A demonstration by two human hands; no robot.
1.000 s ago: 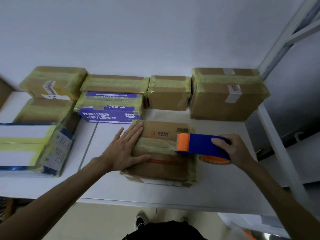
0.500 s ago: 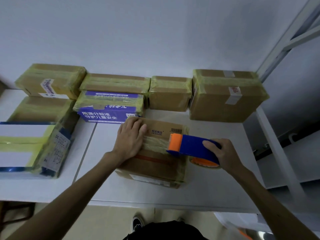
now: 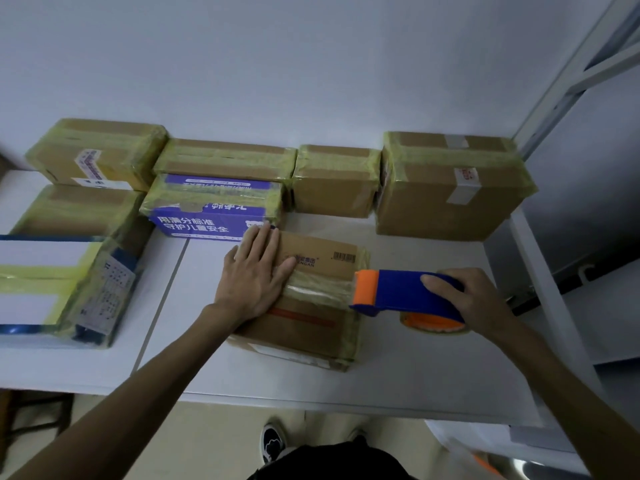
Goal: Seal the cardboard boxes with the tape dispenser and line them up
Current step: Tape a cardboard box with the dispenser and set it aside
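White tabletop (image 3: pixel 415 372) underneath: the tape dispenser (image 3: pixel 398 292) is gripped by the curled right hand (image 3: pixel 478 303); just left of it, the cardboard box (image 3: pixel 311 327) is pressed by the straight-fingered left hand (image 3: pixel 254 278), probably against the tape's pull; sealed boxes (image 3: pixel 336 181) are lined beyond.

Your left grip (image 3: pixel 254 271) lies palm down, fingers straight and close together, thumb spread toward your right grip (image 3: pixel 474 299). The right grip, apart to its right, curls round the tape dispenser (image 3: pixel 398 289), thumb laid along its top. Both forearms (image 3: pixel 138 375) reach in bare from below.
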